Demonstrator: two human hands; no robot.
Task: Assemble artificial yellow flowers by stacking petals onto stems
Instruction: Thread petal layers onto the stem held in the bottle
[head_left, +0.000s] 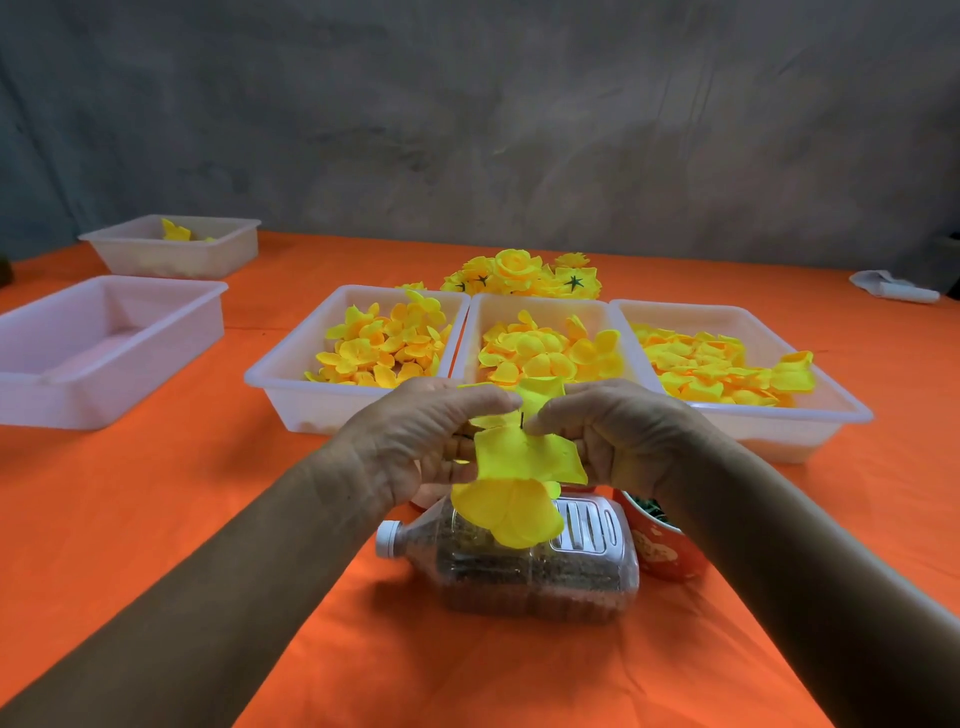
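Both hands meet above the orange surface (156, 493), each grip closed on the same half-built flower (511, 480): the left hand (415, 441) and the right hand (618, 436) pinch its yellow petal layers from either side, and a thin dark stem (521, 420) shows between the fingertips. The lowest petals hang down over a clear plastic bottle (524, 566) lying on its side, white cap to the left. Just right of the bottle stands a red cup (667, 551), partly hidden by the right wrist. Beyond the hands sit three white trays side by side, the left tray (291, 387), middle tray (483, 317) and right tray (831, 410), each holding loose yellow petals. Behind them lies a heap of finished flowers (522, 275). Far left are two more white trays (78, 395), and the farther one (218, 254) holds a few petals.
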